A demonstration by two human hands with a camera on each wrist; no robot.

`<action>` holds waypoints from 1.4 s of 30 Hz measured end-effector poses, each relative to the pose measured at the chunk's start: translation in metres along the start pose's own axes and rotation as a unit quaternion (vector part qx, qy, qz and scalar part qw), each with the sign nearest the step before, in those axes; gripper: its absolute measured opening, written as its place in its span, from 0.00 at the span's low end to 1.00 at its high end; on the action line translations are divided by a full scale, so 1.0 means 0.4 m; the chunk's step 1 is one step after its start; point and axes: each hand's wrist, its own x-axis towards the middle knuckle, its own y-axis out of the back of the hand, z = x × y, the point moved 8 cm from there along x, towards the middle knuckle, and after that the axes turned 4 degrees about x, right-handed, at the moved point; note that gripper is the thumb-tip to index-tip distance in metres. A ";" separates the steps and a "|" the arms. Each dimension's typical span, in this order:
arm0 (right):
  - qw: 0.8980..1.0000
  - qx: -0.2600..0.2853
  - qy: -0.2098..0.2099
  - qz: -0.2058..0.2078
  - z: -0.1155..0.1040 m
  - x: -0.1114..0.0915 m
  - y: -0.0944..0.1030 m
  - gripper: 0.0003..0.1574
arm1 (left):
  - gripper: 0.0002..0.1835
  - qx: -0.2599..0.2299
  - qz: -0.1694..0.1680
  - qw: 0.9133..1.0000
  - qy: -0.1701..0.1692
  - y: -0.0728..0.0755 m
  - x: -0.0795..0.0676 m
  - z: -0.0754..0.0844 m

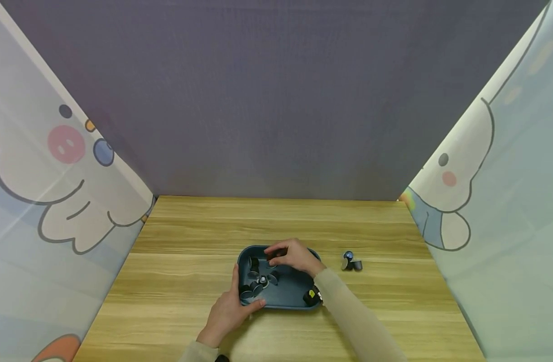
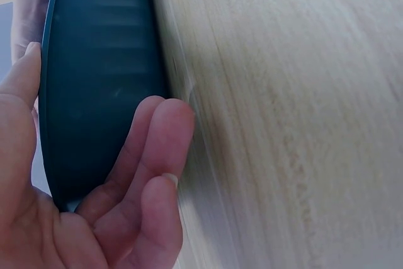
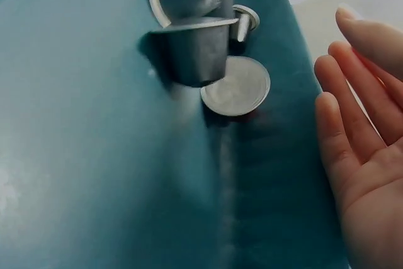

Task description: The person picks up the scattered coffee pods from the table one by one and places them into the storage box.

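Observation:
A dark teal tray stands on the table. My left hand holds its near left corner, thumb along the near rim; in the left wrist view several fingers curl against the outer wall. My right hand is over the tray's far side. In the right wrist view its fingers are loosely spread beside the wall with nothing between them. A dark coffee capsule, slightly blurred, appears apart from that hand, above a capsule with a silver lid. Several more capsules lie in the tray's left part.
To the right of the tray, a small group of coffee capsules lies on the wooden table, one with a blue top. A grey panel rises behind the table, with printed cloth at both sides.

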 end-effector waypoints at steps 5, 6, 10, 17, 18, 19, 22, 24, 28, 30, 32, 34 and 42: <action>1.000 0.009 0.012 0.004 -0.022 0.002 0.014 0.22 | 0.69 -0.001 0.003 1.000 -0.001 0.002 0.001 0.001; 1.000 0.007 0.019 0.007 -0.029 0.002 0.018 0.22 | 0.69 -0.001 0.003 1.000 -0.001 0.002 0.001 0.002; 0.999 0.001 0.035 0.021 -0.079 -0.009 0.037 0.20 | 0.70 0.003 0.006 1.000 -0.002 0.002 0.001 0.001; 0.999 0.006 0.031 0.032 -0.140 -0.040 0.087 0.19 | 0.70 0.009 0.007 1.000 0.003 0.003 0.003 -0.003; 0.999 0.006 0.030 0.039 -0.131 -0.044 0.097 0.19 | 0.70 0.010 0.007 1.000 0.003 0.003 0.003 -0.003; 0.998 0.005 0.030 0.047 -0.121 -0.047 0.107 0.19 | 0.70 0.009 0.006 1.000 0.004 0.003 0.003 -0.003; 0.997 -0.008 0.027 0.070 -0.087 -0.061 0.140 0.20 | 0.70 0.010 0.007 1.000 0.007 0.004 0.001 -0.003; 0.996 -0.014 0.022 0.083 -0.076 -0.076 0.162 0.20 | 0.70 0.009 0.007 1.000 0.009 0.005 -0.001 -0.002; 0.994 -0.008 0.006 0.104 -0.057 -0.114 0.205 0.22 | 0.70 0.008 0.004 1.000 0.010 0.005 -0.003 0.000; 0.993 -0.006 0.002 0.115 -0.047 -0.135 0.224 0.23 | 0.70 0.009 0.003 1.000 0.008 0.006 -0.004 0.003; 0.992 -0.008 -0.001 0.128 -0.035 -0.157 0.243 0.22 | 0.70 0.009 0.002 1.000 0.008 0.007 -0.005 0.005; 0.990 -0.009 -0.003 0.140 -0.025 -0.178 0.259 0.21 | 0.70 0.009 0.002 1.000 0.007 0.006 -0.005 0.006; 0.984 0.007 -0.039 0.171 -0.002 -0.257 0.303 0.21 | 0.70 0.008 0.004 1.000 0.007 0.001 -0.003 0.003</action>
